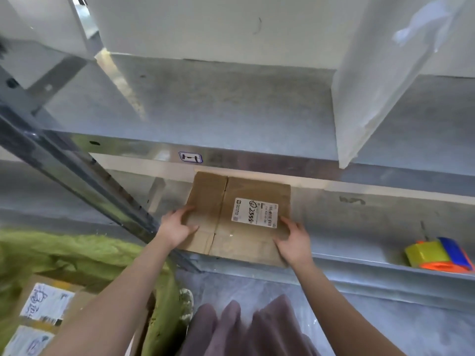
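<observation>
A brown cardboard box (231,242) with a white shipping label (255,213) lies on the lower metal shelf (359,222), its near edge over the shelf's front lip. My left hand (177,226) grips the box's left side, thumb on top. On the opposite side, my right hand (293,241) holds the near right corner, fingers along that edge.
A tape dispenser (437,255) in yellow, blue and orange sits on the same shelf at the right. The upper shelf (231,106) carries white panels. A slanted metal upright (77,165) stands left. A green sack (77,253) with labelled boxes (46,304) lies lower left.
</observation>
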Available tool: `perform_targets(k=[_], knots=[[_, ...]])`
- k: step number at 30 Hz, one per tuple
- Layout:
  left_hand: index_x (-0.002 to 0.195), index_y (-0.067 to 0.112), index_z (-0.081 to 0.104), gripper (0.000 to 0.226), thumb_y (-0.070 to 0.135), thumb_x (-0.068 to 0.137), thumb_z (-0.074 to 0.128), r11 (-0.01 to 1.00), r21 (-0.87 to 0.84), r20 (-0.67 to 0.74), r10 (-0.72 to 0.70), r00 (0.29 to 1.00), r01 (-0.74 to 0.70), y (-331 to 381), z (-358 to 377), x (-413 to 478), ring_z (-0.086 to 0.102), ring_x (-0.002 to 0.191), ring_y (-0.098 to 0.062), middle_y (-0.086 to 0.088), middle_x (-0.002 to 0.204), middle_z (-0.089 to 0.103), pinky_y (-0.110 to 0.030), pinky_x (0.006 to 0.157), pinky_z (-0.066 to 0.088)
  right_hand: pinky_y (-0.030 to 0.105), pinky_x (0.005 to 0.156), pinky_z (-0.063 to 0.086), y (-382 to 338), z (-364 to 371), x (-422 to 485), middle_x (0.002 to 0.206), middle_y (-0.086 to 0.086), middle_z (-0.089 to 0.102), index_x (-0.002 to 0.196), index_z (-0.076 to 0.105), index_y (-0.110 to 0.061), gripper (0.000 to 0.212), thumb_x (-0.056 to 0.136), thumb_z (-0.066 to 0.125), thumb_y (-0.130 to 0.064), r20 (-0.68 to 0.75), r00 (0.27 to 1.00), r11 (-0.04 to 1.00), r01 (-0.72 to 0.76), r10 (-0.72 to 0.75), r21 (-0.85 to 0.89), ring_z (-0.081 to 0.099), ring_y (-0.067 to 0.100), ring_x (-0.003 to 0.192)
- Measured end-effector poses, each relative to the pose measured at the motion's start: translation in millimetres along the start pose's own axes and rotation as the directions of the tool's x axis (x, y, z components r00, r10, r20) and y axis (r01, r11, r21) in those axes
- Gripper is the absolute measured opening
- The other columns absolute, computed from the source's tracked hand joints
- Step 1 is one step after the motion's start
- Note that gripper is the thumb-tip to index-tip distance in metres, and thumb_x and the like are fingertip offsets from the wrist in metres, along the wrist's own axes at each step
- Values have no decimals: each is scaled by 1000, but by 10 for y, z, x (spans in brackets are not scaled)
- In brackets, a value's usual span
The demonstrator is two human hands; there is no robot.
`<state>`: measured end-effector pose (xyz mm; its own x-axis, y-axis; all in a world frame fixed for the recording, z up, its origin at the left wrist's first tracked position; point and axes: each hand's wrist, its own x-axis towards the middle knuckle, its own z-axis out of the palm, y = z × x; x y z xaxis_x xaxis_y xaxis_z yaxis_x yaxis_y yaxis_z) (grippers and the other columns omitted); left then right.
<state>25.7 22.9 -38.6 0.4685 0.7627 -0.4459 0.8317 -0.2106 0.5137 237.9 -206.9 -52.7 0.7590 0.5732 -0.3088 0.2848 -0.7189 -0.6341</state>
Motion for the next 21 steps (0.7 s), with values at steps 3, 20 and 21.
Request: perform_targets(k=[3, 20, 21], knots=[[137, 39, 43, 64, 33, 81, 74, 998, -41, -31, 41, 999, -42, 73, -53, -37, 40, 128, -34, -13, 140, 35, -41, 112, 33, 28, 103, 36, -53, -34, -66, 135, 11, 52, 139, 51, -23, 65, 78, 72, -14, -38, 999, 998, -18, 20, 65, 51, 29, 123], [143, 40, 32, 86, 26, 74, 81, 911, -268, -39, 315, 948, -314, 992, 296, -943, 28, 137, -22, -6, 149, 27, -41, 115, 21, 26, 110, 29, 615, -1180, -507, 129, 6, 44, 139, 48, -26, 80, 69, 85, -12, -196, 981, 940, 78, -12, 333, 44, 20, 127], [144, 39, 30, 88, 26, 74, 82, 905, -275, -43, 325, 945, -324, 1108, 423, -1014, 26, 138, -21, -5, 150, 26, -41, 115, 20, 24, 108, 29, 744, -1319, -557, 129, 6, 44, 139, 48, -26, 81, 69, 85, -11, -215, 976, 941, 93, -22, 326, 43, 18, 126]])
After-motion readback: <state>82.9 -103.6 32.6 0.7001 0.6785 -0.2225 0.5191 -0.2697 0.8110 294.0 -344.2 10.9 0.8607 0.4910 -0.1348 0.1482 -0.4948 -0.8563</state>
